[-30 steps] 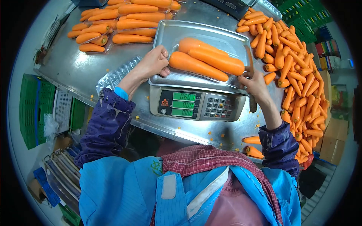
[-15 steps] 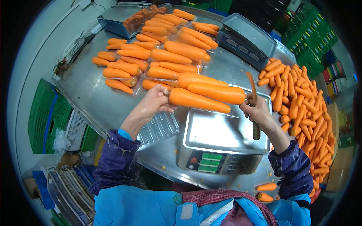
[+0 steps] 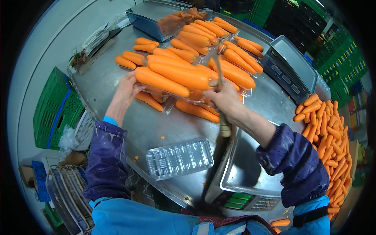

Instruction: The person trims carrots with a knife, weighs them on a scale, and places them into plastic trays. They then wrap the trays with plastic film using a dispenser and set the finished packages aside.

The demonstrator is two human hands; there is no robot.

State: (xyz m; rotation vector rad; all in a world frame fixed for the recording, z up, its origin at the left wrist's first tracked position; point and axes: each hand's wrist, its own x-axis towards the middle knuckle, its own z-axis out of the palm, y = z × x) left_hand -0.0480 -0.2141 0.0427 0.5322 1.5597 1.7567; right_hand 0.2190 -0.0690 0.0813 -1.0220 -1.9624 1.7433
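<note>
Both hands carry a clear plastic tray of large carrots (image 3: 178,75) over the left part of the steel table, among other filled trays. My left hand (image 3: 127,89) is closed on the tray's left end. At its right end is my right hand (image 3: 226,98), closed, gripping the tray's end and also a knife. That knife (image 3: 225,127) has a curved blade pointing up and away, and its handle sticks out below the hand. Nearer to me, an unfilled clear plastic tray (image 3: 180,158) lies on the table. The underside of the carried tray is hidden.
Several packed carrot trays (image 3: 197,35) cover the far table. A bench scale (image 3: 250,164) stands front right, another scale (image 3: 290,74) far right. Loose carrots (image 3: 329,145) are heaped on the right. A metal box (image 3: 160,19) stands at the back, green crates (image 3: 55,109) at left.
Both hands have carried the carrot tray left and away from above the front scale to the packed trays. The knife has travelled along in the right hand. The camera view has shifted.
</note>
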